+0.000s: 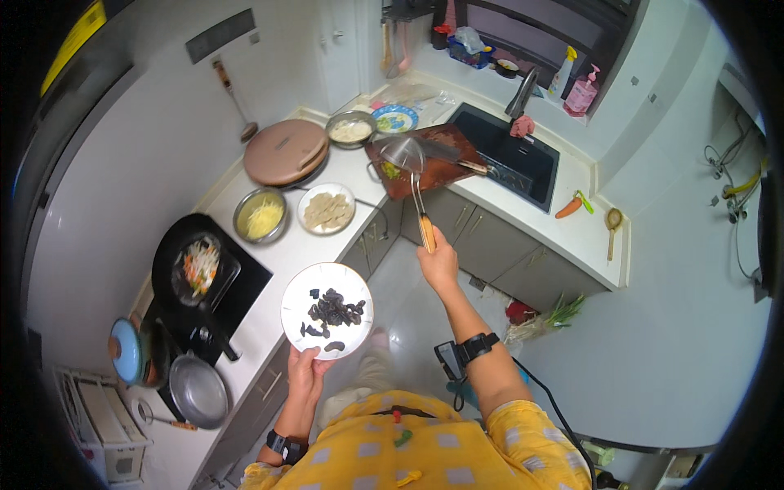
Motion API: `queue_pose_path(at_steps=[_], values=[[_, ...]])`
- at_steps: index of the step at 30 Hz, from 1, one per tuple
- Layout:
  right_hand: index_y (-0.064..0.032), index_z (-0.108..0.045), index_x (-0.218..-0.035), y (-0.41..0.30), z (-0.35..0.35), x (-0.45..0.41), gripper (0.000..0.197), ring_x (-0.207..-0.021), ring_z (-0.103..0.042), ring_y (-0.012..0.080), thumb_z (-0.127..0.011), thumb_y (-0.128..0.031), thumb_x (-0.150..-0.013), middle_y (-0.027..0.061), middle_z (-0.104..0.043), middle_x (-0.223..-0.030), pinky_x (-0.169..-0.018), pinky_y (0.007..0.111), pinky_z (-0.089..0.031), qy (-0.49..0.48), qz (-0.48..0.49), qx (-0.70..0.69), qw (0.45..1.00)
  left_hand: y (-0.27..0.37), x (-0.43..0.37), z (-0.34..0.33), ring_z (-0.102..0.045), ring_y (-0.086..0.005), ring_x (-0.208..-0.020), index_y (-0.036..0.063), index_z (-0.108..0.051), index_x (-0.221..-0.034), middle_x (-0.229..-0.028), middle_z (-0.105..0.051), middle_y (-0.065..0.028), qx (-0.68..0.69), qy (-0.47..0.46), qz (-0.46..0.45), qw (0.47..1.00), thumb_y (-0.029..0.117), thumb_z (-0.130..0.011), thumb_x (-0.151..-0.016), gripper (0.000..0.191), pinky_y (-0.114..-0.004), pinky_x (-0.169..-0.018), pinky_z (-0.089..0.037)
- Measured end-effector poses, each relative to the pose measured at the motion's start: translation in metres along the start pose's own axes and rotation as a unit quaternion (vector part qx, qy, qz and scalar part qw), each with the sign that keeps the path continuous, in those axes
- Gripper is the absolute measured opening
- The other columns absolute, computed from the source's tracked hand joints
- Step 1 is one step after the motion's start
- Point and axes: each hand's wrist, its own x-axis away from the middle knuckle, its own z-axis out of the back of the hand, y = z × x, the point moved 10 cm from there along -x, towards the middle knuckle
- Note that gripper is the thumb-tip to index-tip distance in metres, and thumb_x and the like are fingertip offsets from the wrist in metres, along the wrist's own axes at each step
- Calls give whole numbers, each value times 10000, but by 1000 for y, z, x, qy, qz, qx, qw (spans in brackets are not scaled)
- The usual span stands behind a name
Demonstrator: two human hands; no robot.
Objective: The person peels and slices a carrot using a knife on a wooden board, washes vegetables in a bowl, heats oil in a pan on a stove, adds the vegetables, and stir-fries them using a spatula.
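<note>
My left hand [306,367] grips the near rim of a white plate [300,288], held out beside the counter edge. Pieces of dark wood ear fungus [335,310] lie on it, mostly heaped in the middle. In my right hand [440,260] is the wooden handle of a wire-mesh strainer [402,151]. Its basket is over the brown cutting board [450,174], partly covering a cleaver [442,149] and some green scraps [390,170]. To the left, a black wok [165,245] on the cooktop [245,282] contains mixed white, orange and green chopped food [201,266].
On the counter are a metal bowl of yellow shreds [263,218], a plate of pale slices [327,211] and a brown round electric appliance [286,150]. Beyond the board is a dark sink [539,159]. A grey pan [198,392] and a blue-lidded pot [127,351] stand near the cooktop.
</note>
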Motion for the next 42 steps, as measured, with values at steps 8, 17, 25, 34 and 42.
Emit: queue_pose_path(at_steps=[8,17,25,34,42], values=[[-166,-431,-1255,73,-30,-169,537,-879,-579,322,-534,-155,-728,159,-570,-1014,-767,401,-461,-118,69,247,959,-26,-165,-100,-607,-269,-898,40,-317,-1244,-1102,-517,-163,-38,-13,21,999,-12,-452,-733,531,-362,-673,-575],[-190,-495,-1201,137,-27,-324,534,-869,-561,298,-641,-182,-688,112,-579,-968,-783,379,-439,-126,171,225,951,-36,-300,-238,-600,-228,-890,70,-345,-1218,-1079,-520,-130,-96,-55,52,993,16,-470,-763,475,-324,-657,-571],[-90,-553,-1104,173,46,-406,412,-993,-527,318,-614,-129,-698,132,-556,-1087,-877,402,-395,-76,246,184,948,-111,-380,-344,-604,-237,-868,59,-355,-1183,-1051,-529,-140,-76,-94,103,987,-11,-477,-769,438,-306,-626,-577],[-53,-435,-1205,263,157,-561,558,-1150,-400,321,-630,-126,-687,153,-400,-1260,-921,413,-353,-15,179,438,881,-215,-436,-416,-613,-197,-788,86,-408,-1162,-954,-558,-103,-46,-61,157,985,5,-485,-792,386,-321,-619,-563],[-36,-455,-1203,306,156,-598,477,-1244,-293,289,-580,-127,-752,108,-328,-1340,-990,381,-293,-76,189,431,879,-219,-459,-405,-592,-237,-866,87,-407,-1139,-1039,-529,-113,-93,26,96,991,30,-509,-786,372,-342,-640,-568]])
